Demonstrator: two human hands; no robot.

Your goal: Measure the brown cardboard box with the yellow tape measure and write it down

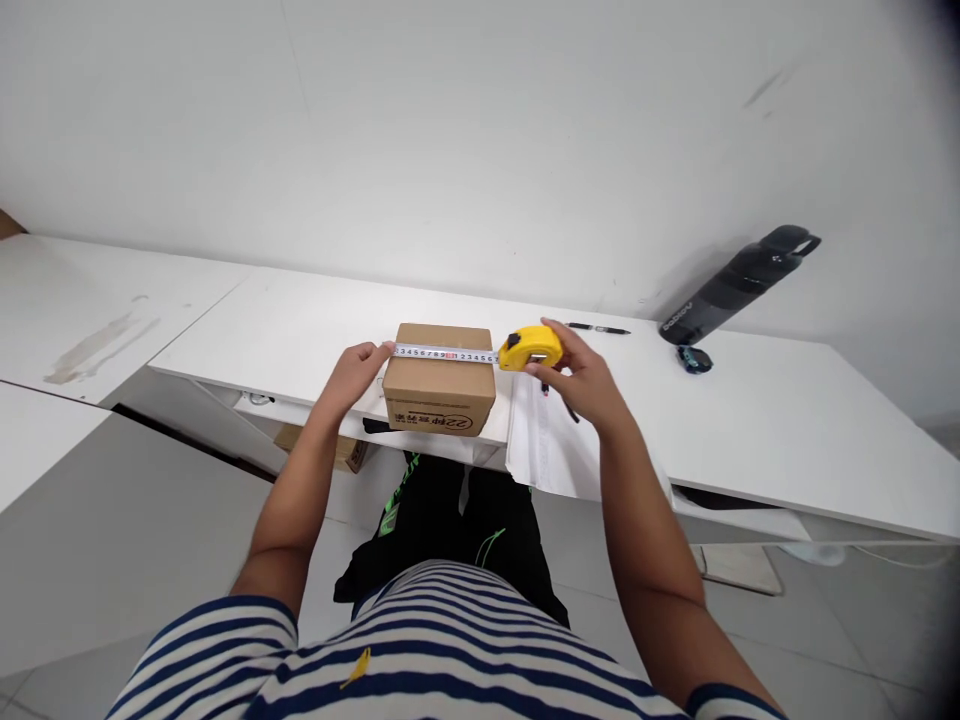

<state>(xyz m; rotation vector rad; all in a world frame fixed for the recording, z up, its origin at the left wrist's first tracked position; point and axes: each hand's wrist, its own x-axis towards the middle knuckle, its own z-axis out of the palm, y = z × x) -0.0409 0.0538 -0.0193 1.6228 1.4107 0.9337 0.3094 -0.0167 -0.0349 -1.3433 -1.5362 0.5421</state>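
A brown cardboard box (439, 378) with dark print on its front side sits at the front edge of the white desk. Across its top lies the pulled-out blade of a yellow tape measure (541, 346), with numbers facing up. My left hand (357, 374) pinches the blade's end at the box's left edge. Just past the box's right edge, my right hand (581, 378) grips the yellow case between thumb and fingers. White paper sheets (555, 450) lie under my right hand and hang over the desk's front edge.
A black pen (598, 328) lies behind my right hand. Farther right stands a dark bottle (735, 285), with a small dark blue object (694, 360) before it. The white desk (787, 430) runs along the wall. Another cardboard box (349, 453) is below the desk at left.
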